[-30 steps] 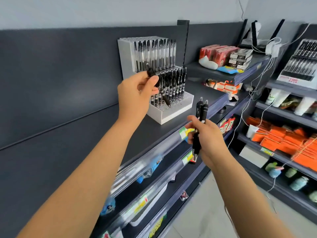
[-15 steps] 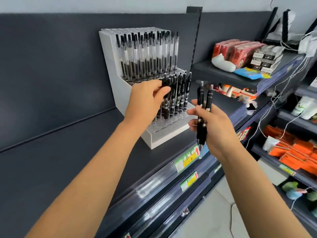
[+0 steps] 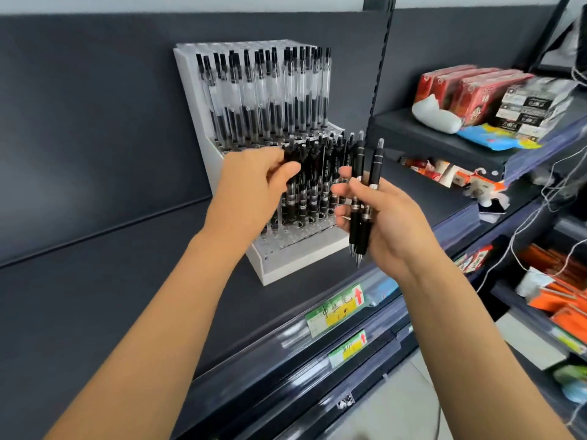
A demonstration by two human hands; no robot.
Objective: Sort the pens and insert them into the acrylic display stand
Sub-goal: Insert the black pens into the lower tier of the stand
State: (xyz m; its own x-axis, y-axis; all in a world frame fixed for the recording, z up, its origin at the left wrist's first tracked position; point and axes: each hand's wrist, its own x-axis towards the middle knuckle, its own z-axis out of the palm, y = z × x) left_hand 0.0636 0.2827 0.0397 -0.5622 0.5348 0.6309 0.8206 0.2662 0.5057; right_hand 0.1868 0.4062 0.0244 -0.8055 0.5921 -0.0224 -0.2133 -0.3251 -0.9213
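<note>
A white two-tier acrylic display stand (image 3: 286,265) sits on the dark shelf. Its upper tier carries several clear-barrelled black pens (image 3: 263,93), its lower tier several black click pens (image 3: 320,182). My left hand (image 3: 251,188) is at the lower tier's left side and pinches a black pen (image 3: 293,160) standing upright among the others; its tip is hidden. My right hand (image 3: 384,217) hovers in front of the stand's right end and grips two black click pens (image 3: 365,198) upright, tips down.
The dark shelf (image 3: 158,281) has a clear price rail with green and yellow tags (image 3: 336,309) along its front. A slotted upright post (image 3: 378,74) divides it from the right shelves, which bear red packets (image 3: 457,90), boxes, orange packs (image 3: 565,293) and hanging white cables.
The view has drawn closer to the stand. My left hand has brought its pen from a tilt to upright in the lower tier. My right hand has risen towards the stand with its two pens.
</note>
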